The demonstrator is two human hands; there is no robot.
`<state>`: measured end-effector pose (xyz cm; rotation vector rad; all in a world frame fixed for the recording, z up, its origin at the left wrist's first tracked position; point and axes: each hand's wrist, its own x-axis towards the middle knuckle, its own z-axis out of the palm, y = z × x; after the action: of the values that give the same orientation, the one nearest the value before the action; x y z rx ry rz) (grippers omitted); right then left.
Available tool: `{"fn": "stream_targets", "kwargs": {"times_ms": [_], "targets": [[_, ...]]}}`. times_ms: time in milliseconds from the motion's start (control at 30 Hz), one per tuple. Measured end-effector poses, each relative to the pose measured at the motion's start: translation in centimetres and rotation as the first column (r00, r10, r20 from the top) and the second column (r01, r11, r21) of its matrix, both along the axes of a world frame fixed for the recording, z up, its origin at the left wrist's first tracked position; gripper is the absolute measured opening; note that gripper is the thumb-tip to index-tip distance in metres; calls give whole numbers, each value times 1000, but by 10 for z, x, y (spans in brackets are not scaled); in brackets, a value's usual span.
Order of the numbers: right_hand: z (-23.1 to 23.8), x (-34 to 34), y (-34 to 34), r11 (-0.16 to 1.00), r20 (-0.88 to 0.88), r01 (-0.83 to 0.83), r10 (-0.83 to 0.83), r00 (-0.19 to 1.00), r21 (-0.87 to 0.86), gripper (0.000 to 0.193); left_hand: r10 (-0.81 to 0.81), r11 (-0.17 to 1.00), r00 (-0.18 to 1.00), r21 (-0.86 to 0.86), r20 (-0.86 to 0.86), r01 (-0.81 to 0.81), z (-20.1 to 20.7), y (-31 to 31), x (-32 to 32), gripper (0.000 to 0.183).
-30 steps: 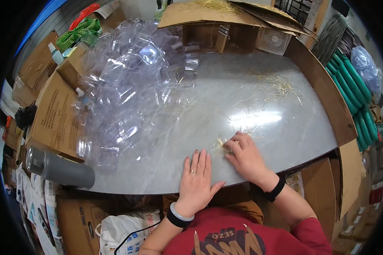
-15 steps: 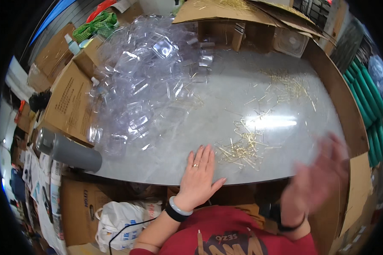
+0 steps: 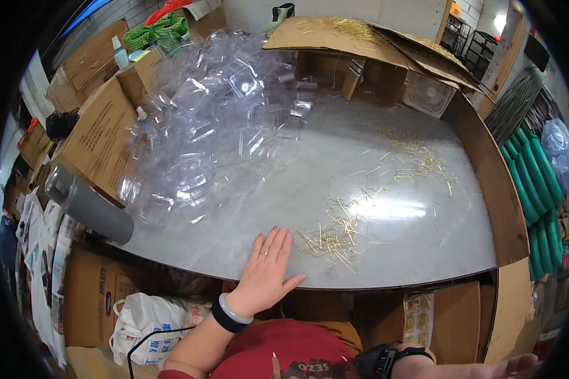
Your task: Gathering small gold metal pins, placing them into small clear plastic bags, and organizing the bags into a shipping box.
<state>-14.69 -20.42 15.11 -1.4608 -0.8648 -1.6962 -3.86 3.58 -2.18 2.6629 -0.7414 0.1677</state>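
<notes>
My left hand [image 3: 263, 271] lies flat on the near edge of the grey table [image 3: 253, 208], fingers stretched out and holding nothing. Just to its right is a tangled heap of thin gold metal hooks [image 3: 332, 243]. More gold hooks [image 3: 423, 161] are scattered farther back on the right. My right hand [image 3: 515, 366] is low at the right, past the table's near edge, with a black watch [image 3: 385, 361] on that wrist. Only part of this hand shows against the dark rim, so its grip cannot be made out.
A big pile of clear plastic boxes [image 3: 196, 139] covers the table's left side. A grey bottle [image 3: 91, 205] stands tilted in view at the left edge. Cardboard walls [image 3: 487, 170] border the table, with a white fan [image 3: 428, 93] at the back. Below hangs a white plastic bag [image 3: 145, 322].
My right hand has swung from above the table's right front down and outward to the lower right. My left hand stays flat on the table. The whole view has shifted slightly.
</notes>
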Motion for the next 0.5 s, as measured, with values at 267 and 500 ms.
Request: {"fn": "stream_targets", "kwargs": {"times_ms": [267, 500], "targets": [[-158, 102, -14, 762, -745, 91, -646, 164, -641, 60, -36, 999, 996, -20, -84, 35, 3, -10, 15, 92], [-169, 115, 21, 834, -812, -243, -345, 471, -496, 39, -52, 998, 995, -27, -85, 50, -2, -15, 21, 93]]}}
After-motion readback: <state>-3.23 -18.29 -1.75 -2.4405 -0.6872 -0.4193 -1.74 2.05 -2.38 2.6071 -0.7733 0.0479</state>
